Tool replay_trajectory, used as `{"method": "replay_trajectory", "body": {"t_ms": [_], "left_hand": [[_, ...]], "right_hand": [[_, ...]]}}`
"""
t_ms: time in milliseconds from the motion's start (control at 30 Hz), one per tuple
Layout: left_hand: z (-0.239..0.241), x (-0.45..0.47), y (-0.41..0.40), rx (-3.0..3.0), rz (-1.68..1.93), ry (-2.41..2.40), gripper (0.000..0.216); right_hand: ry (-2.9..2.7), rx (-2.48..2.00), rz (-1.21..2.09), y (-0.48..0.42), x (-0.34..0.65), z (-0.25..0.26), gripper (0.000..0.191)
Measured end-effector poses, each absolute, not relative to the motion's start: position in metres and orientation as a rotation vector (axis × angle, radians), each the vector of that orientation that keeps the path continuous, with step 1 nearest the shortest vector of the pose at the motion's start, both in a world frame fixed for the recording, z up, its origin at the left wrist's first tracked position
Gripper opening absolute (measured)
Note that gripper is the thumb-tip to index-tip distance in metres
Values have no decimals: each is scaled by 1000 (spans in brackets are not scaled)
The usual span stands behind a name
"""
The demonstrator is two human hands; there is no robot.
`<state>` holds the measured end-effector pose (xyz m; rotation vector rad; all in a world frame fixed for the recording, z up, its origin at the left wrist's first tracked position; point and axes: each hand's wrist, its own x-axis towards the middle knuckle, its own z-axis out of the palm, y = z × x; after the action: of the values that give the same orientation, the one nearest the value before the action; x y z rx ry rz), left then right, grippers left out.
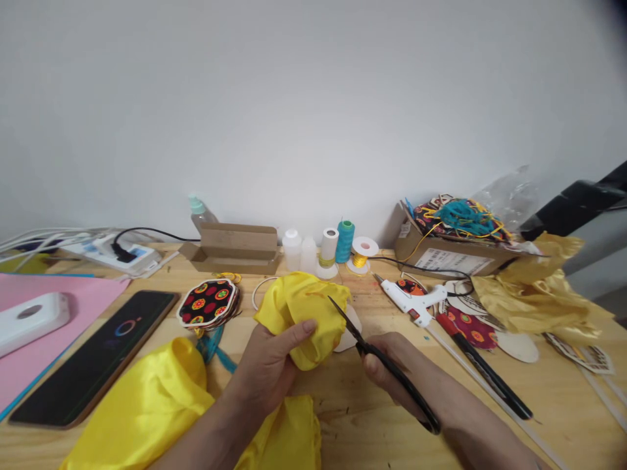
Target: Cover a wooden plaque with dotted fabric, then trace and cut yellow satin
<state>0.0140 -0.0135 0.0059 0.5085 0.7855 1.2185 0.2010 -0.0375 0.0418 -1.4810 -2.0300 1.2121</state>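
Bright yellow satin cloth (301, 303) is bunched in my left hand (269, 365), whose thumb presses on top of it. More of the same cloth (147, 405) trails over the wooden table below and to the left. My right hand (392, 365) grips a pair of black scissors (360, 339), their blades pointing up and left, with the tip at the cloth's right edge. Whether the blades touch the cloth I cannot tell. A pale flat oval piece (350, 329) lies partly hidden behind the cloth and scissors.
A phone (98, 359) and a stack of patterned fabric pieces (208, 303) lie left. Thread spools (345, 241), white bottles (292, 248) and an open cardboard box (240, 251) stand behind. Right are a glue gun (411, 297), a black marker (484, 365) and a filled box (441, 254).
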Motion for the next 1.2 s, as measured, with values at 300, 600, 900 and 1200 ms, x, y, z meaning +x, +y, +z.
{"method": "replay_trajectory", "body": {"t_ms": [300, 600, 900, 1200], "left_hand": [[6, 13, -12, 506, 1211, 792, 57], [5, 11, -13, 485, 1219, 804, 55], [6, 12, -12, 495, 1235, 797, 45], [3, 12, -12, 541, 1233, 829, 39]], "right_hand": [[-2073, -1426, 1412, -31, 207, 41, 62], [-2070, -1387, 1389, -29, 211, 21, 57], [-2034, -1375, 1431, -27, 213, 13, 54], [-2001, -1414, 1445, -27, 212, 12, 53]]}}
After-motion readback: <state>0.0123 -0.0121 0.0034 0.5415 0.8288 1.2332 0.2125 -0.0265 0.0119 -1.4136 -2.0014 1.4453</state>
